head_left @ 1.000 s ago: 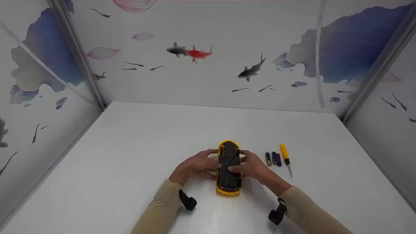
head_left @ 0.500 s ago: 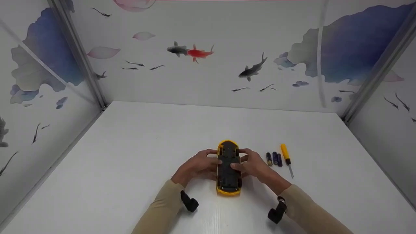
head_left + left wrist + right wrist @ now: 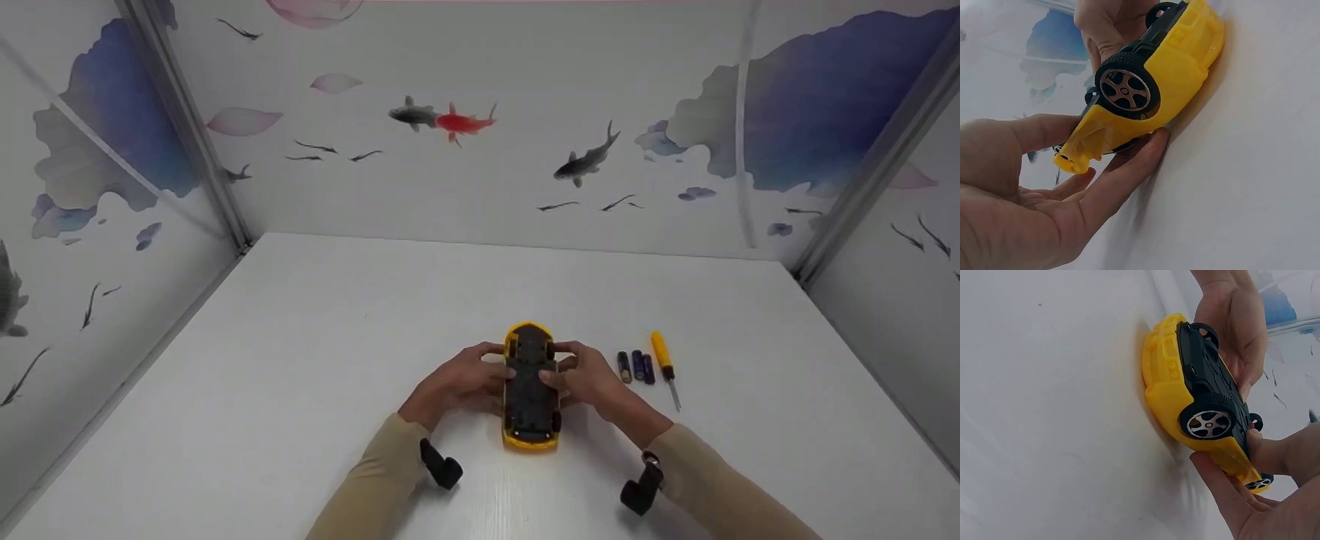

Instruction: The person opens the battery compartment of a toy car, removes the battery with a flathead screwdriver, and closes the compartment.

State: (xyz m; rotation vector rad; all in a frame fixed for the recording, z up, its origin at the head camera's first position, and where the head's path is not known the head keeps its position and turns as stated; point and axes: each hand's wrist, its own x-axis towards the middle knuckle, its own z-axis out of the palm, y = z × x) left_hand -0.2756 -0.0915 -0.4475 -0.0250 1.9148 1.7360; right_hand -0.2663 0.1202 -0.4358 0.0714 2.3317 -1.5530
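A yellow toy car (image 3: 531, 397) is upside down in the head view, its black underside facing up and its near end low over the white table. My left hand (image 3: 469, 377) grips its left side, with the thumb on the edge of the underside and the fingers beneath the body. On the other side my right hand (image 3: 589, 377) holds the car the same way, its thumb pressing on the black base. The left wrist view shows the yellow body and a spoked wheel (image 3: 1125, 90) close up. In the right wrist view, the right thumb (image 3: 1269, 453) lies on the underside.
Several small batteries (image 3: 637, 367) lie side by side to the right of the right hand. Beyond them is a screwdriver (image 3: 661, 352) with a yellow handle, its tip toward me. White walls (image 3: 465, 195) painted with fish enclose the table (image 3: 337, 300).
The right thumb has slid slightly up and to the right on the car's underside, and the left thumb has shifted a little upward. Car and grip are otherwise nearly still.
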